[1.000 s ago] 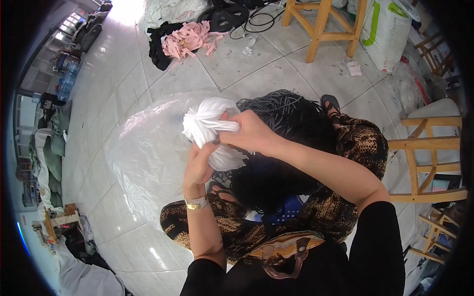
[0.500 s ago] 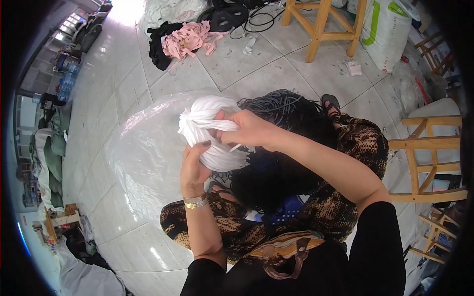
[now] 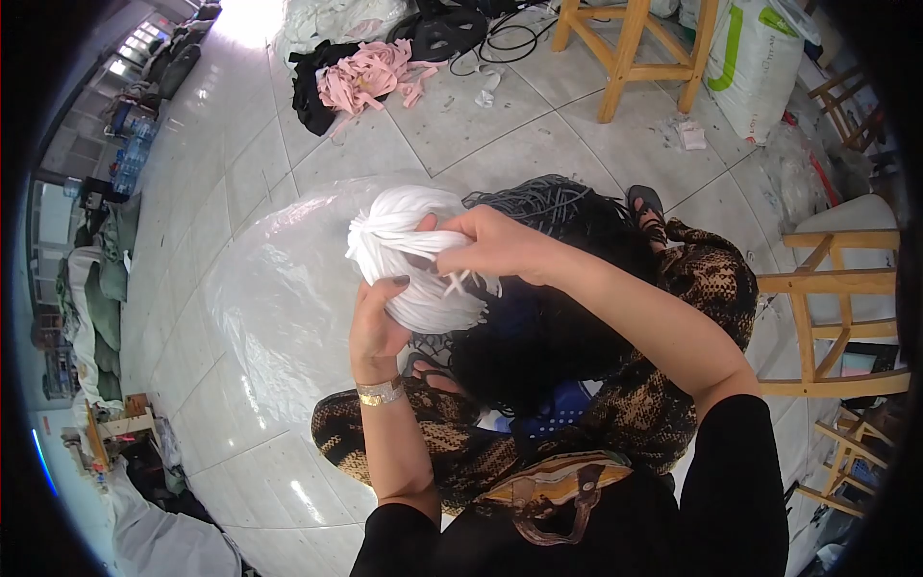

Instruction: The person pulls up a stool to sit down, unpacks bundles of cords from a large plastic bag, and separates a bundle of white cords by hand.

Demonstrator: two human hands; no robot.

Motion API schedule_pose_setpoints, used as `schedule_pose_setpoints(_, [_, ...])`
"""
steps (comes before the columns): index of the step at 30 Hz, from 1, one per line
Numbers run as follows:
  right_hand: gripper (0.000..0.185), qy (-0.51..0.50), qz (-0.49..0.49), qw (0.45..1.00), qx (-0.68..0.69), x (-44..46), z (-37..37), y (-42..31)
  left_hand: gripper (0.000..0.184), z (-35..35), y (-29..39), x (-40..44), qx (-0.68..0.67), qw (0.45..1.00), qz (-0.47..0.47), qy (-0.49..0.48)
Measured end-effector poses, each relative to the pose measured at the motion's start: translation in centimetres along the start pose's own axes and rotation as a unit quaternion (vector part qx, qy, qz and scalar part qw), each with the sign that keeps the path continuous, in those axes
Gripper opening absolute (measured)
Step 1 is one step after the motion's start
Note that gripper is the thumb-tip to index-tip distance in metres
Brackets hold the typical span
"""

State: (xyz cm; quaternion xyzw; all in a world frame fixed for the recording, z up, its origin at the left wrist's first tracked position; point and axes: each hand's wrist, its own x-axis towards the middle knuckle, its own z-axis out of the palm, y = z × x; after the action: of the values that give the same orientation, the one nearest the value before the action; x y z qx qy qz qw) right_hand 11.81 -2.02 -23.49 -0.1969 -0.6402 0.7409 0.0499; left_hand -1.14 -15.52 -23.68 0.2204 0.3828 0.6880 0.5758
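A bundle of white cords [image 3: 437,306], gathered at its left end, is held up in front of me. My left hand [image 3: 378,322] grips it from below, thumb pressed on the strands and the other fingers hidden behind. My right hand [image 3: 490,245] pinches several strands at the upper right side, pulled a little apart from the rest. Short white ends poke out under those fingers. Beneath the bundle, a clear plastic bag [image 3: 279,288] is spread on the floor. Dark grey cords [image 3: 548,207] and a black heap [image 3: 519,356] lie just right of it, by my legs.
Pink fabric strips [image 3: 370,79] lie on black cloth ahead on the tiled floor. A wooden stool [image 3: 625,72] and a white sack [image 3: 755,67] stand at the far right. Nearer on the right is another wooden stool [image 3: 817,281]. A striped bag [image 3: 553,486] rests at my lap.
My right hand has shifted slightly right and down with the strands it pinches, and short white ends now show crossed below its fingers. My left hand stays in place.
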Motion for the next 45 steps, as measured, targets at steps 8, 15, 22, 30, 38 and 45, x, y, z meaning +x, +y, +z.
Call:
schedule_pose_setpoints(8, [0.021, -0.003, -0.019, 1.000, 0.010, -0.1, 0.8, 0.7, 0.072, 0.2, -0.1, 0.1, -0.001, 1.000, 0.015, -0.013])
schedule_pose_setpoints(15, [0.019, -0.003, -0.012, 0.999, -0.046, -0.6, 0.8, 0.1, 0.070, 0.8, -0.2, 0.2, 0.027, 0.999, 0.021, -0.006])
schedule_pose_setpoints(22, [0.040, -0.018, -0.005, 0.990, 0.141, 0.1, 0.0, 0.2, 0.059, -0.7, -0.1, -0.2, 0.035, 0.999, -0.003, -0.018])
schedule_pose_setpoints(30, [0.029, 0.059, -0.088, 0.993, -0.050, -0.1, 1.2, 0.7, 0.058, -0.9, -0.5, -0.2, -0.002, 0.999, 0.000, 0.040])
schedule_pose_setpoints(38, [0.031, 0.023, -0.008, 0.998, -0.052, -0.3, 0.2, -0.5, 0.060, -0.2, -0.1, -0.2, -0.008, 1.000, -0.001, -0.006])
schedule_pose_setpoints(45, [0.033, 0.023, 0.031, 0.999, 0.019, -0.3, 0.5, -0.5, 0.060, -1.3, -0.5, -0.2, 0.023, 0.999, 0.001, 0.032])
